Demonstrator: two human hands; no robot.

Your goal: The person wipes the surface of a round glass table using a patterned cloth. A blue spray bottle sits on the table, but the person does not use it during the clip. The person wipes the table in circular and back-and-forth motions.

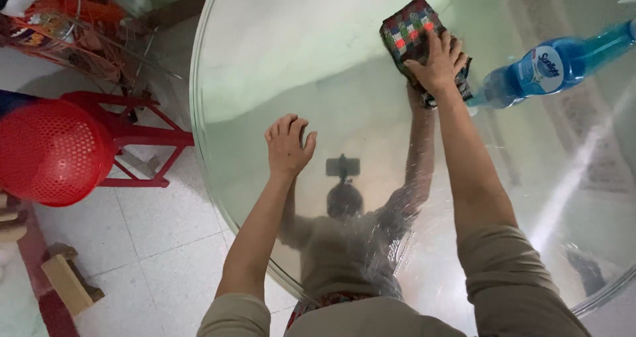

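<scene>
A folded checked cloth (412,34) in red, green and dark squares lies flat on a round glass table (278,52), on the far part of the top. The right hand (437,62) presses down on the near right part of the cloth with fingers spread and palm flat; it grips nothing, and most of the cloth shows beyond the fingertips, up and to the left. Just right of the cloth, a blue plastic bottle (553,62) lies on its side, its base near the cloth's right edge. Near and to the left of the cloth, the left hand (289,145) rests flat on bare glass, fingers loosely spread, holding nothing. Left of the cloth, a wide stretch of glass lies open as far as the table's curved rim. Beyond that rim, well apart from the cloth, a red stool (136,135) and a red mesh basket (50,151) stand on a white tiled floor (159,244).
</scene>
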